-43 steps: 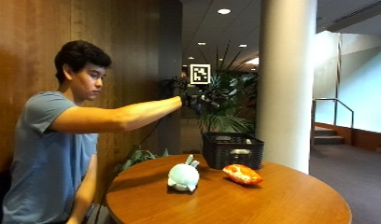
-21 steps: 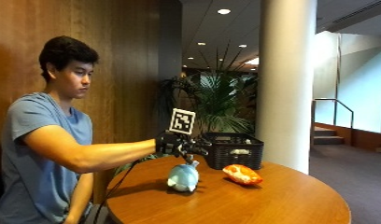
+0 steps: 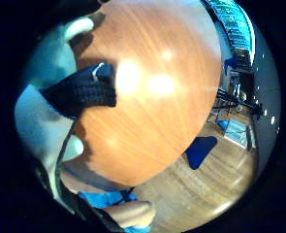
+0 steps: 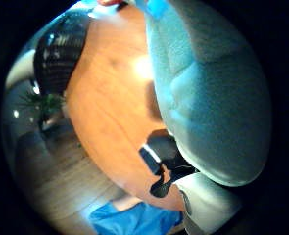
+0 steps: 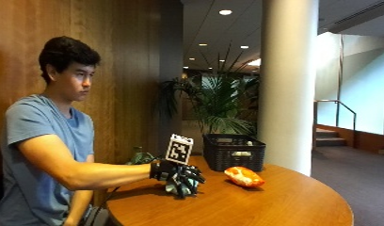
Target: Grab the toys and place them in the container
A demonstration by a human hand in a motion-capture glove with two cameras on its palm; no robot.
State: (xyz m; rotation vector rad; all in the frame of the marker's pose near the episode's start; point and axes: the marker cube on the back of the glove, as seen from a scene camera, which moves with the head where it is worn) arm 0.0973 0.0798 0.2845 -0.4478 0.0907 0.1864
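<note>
From the outside view, my gloved right hand [image 5: 180, 176] is down on the round wooden table [image 5: 254, 207], its fingers curled over the pale blue-green plush toy [image 5: 178, 189], which sits on the table near its edge on my side and is mostly covered by the hand. Well apart from it, nearer the pillar, lies the orange and white soft toy [image 5: 243, 176], and just behind that stands the black woven plastic basket [image 5: 234, 150], which seems to have something pale in it already, though I cannot tell what. In the little-finger-side palm view, a pale plush surface [image 3: 40, 121] crowds one edge with a black-gloved finger [image 3: 82, 92] laid across it, and beyond is bare tabletop [image 3: 152, 97]. In the thumb-side palm view the same plush [image 4: 207, 98] fills much of the picture, lying against the palm, with a gloved fingertip [image 4: 166, 161] bent in beside it and the basket [image 4: 60, 51] far across the table. I judge that I am at the grasp step on the first of these two toys: the fingers are wrapped on the plush, but it looks not yet lifted from the table. The next move calls for raising it, carrying it over the orange toy's side of the table, and letting go above the basket's open top.
</note>
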